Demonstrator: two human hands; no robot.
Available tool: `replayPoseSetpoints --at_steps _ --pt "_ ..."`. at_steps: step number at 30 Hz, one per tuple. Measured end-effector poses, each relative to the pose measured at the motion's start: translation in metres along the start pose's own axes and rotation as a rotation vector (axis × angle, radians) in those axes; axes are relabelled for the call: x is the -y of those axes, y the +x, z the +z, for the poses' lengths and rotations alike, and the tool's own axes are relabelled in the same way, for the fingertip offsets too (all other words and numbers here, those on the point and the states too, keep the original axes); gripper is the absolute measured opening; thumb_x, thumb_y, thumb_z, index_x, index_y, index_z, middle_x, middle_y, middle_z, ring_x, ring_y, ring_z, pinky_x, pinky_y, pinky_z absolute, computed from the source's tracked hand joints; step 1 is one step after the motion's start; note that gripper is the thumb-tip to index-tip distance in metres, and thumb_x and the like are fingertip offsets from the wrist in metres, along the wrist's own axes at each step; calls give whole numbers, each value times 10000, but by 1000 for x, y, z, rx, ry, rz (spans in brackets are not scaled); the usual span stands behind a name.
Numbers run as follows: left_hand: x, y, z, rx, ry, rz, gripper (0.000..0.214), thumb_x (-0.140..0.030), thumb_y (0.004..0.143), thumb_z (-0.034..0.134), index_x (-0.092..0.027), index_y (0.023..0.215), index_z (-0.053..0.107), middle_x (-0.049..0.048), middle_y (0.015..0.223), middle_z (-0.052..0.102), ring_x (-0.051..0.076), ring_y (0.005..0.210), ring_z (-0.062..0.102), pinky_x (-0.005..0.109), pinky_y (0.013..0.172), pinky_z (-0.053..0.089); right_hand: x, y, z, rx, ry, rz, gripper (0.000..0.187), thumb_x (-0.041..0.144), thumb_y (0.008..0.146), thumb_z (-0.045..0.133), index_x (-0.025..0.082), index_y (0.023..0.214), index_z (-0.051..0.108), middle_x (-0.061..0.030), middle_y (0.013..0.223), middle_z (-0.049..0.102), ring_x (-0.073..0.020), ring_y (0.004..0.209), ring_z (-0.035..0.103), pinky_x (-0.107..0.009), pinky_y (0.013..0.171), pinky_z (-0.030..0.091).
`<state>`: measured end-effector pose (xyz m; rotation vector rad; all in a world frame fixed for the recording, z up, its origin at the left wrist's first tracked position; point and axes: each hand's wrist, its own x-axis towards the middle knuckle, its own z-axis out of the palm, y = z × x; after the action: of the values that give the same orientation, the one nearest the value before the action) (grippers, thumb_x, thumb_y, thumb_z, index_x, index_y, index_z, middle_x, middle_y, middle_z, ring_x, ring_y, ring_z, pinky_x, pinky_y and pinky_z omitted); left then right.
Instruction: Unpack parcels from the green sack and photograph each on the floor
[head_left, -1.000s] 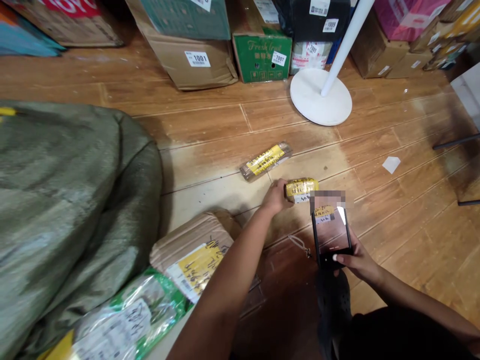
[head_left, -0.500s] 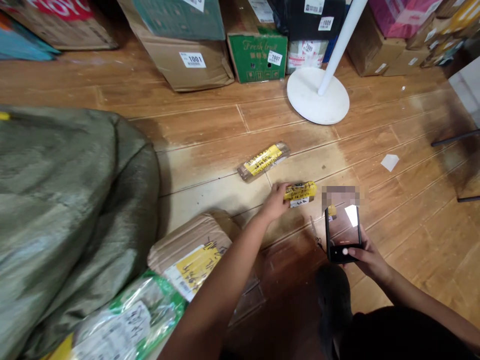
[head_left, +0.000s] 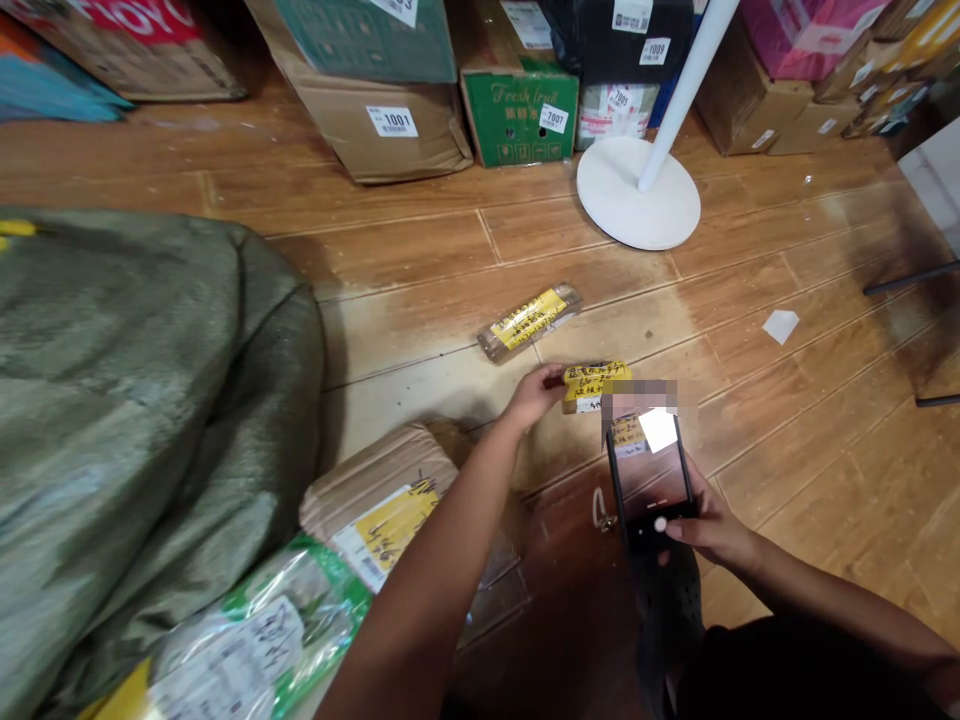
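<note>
Head view. Your left hand (head_left: 535,396) is closed around the left end of a small package (head_left: 583,388), its yellow handwritten label facing up, just left of the phone (head_left: 651,485); whether it touches the floor (head_left: 420,225) you cannot tell. Your right hand (head_left: 716,528) is wrapped around the phone, thumb near the round button low on the screen. Progress: the label is partly framed on screen, so lining-up looks mostly done; whether any shot is taken, you cannot tell. Apparently left over: a second package (head_left: 529,322) lies on the floor, untouched; a cardboard parcel (head_left: 401,470) and a green-edged bag (head_left: 322,600) sit beyond your left forearm, neither in hand.
</note>
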<state>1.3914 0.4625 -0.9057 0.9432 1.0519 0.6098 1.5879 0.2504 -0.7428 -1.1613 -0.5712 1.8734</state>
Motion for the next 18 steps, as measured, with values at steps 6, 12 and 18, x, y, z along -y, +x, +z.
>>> replayPoseSetpoints --at_steps 6,12,18 --pt "-2 1 1 15 -22 -23 359 -196 582 741 -170 941 737 44 968 793 218 914 719 389 939 541 -2 8 9 135 -66 31 968 330 760 895 357 1506 279 11 987 707 -157 722 717 -265 570 645" --pt "-7 -2 1 -6 -38 -31 442 -267 516 766 -164 946 749 55 970 795 278 961 720 411 935 541 -1 9 15 152 -74 41 935 301 770 880 377 1486 285 6 1059 674 -133 725 692 -250 576 644" --pt "-12 -5 6 -12 -46 -45 438 -304 484 795 -170 898 751 47 917 789 288 946 714 421 927 537 -2 10 14 119 -118 33 942 308 778 866 388 1498 263 16 1022 655 -132 688 668 -266 559 647"
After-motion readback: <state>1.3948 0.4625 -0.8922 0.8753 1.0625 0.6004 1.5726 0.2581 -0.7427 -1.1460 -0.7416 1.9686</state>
